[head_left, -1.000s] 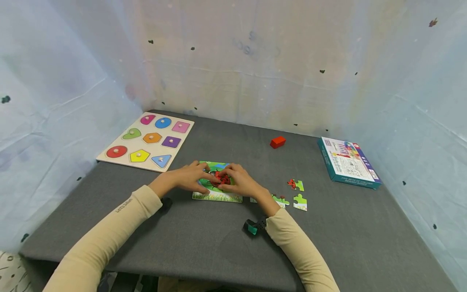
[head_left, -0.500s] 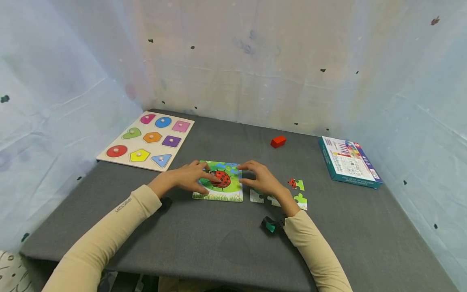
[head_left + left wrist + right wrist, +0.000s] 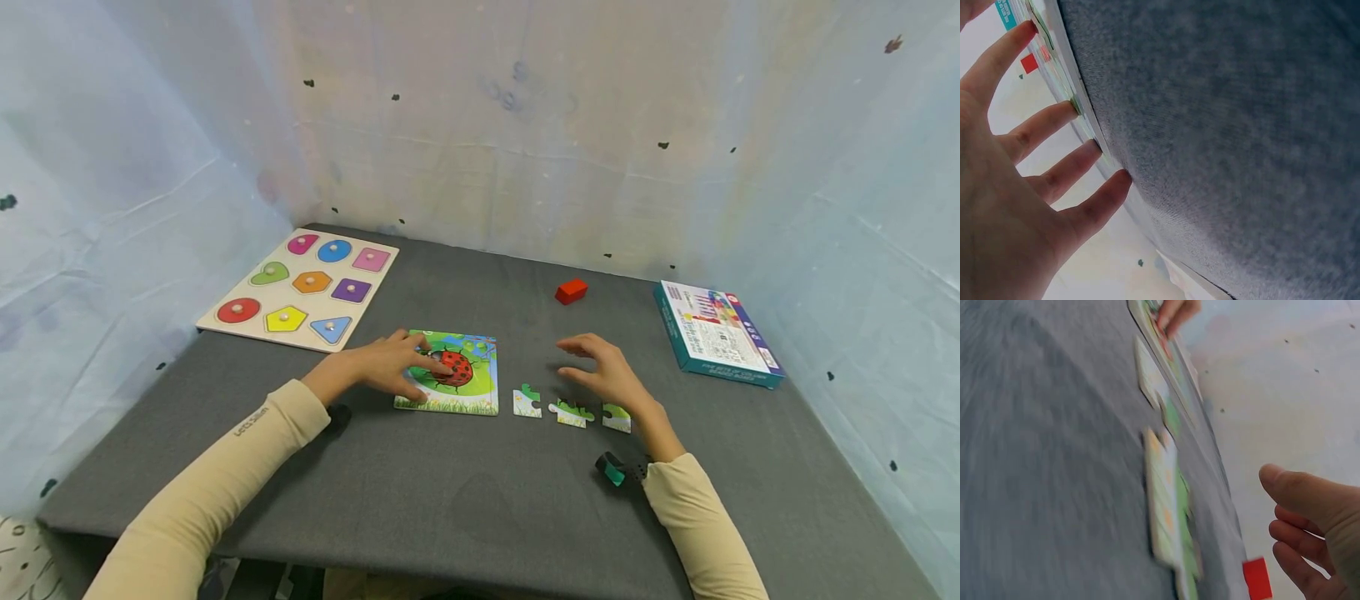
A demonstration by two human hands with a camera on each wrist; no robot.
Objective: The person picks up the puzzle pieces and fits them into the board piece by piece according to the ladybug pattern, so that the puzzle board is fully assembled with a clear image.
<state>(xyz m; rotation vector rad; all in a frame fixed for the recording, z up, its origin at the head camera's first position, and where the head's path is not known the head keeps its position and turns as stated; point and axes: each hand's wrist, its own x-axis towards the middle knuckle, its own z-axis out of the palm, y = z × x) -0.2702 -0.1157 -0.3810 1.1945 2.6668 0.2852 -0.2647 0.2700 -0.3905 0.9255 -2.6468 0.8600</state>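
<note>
A puzzle board (image 3: 482,385) with a red ladybug picture lies near the middle of the table. My left hand (image 3: 386,365) rests on its left part with fingers spread; in the left wrist view the fingertips (image 3: 1067,112) touch along the board's edge. To the right, my right hand (image 3: 613,379) hovers with loosely bent fingers and nothing between thumb and fingers. Below it lie loose jigsaw pieces: a left piece (image 3: 526,403), a middle piece (image 3: 571,415) and a right piece (image 3: 617,419), the last partly covered. A ladybug-head piece is hidden behind the right hand.
A wooden shape board (image 3: 318,312) with knobbed pieces lies at the back left. Behind the loose pieces sits a red block (image 3: 572,292). A teal box (image 3: 720,333) lies at the right. Pale sheeting (image 3: 487,125) surrounds the grey table (image 3: 450,492).
My right hand has left the puzzle board and moved right, over the loose pieces, uncovering the ladybug picture. The left hand has stayed in place.
</note>
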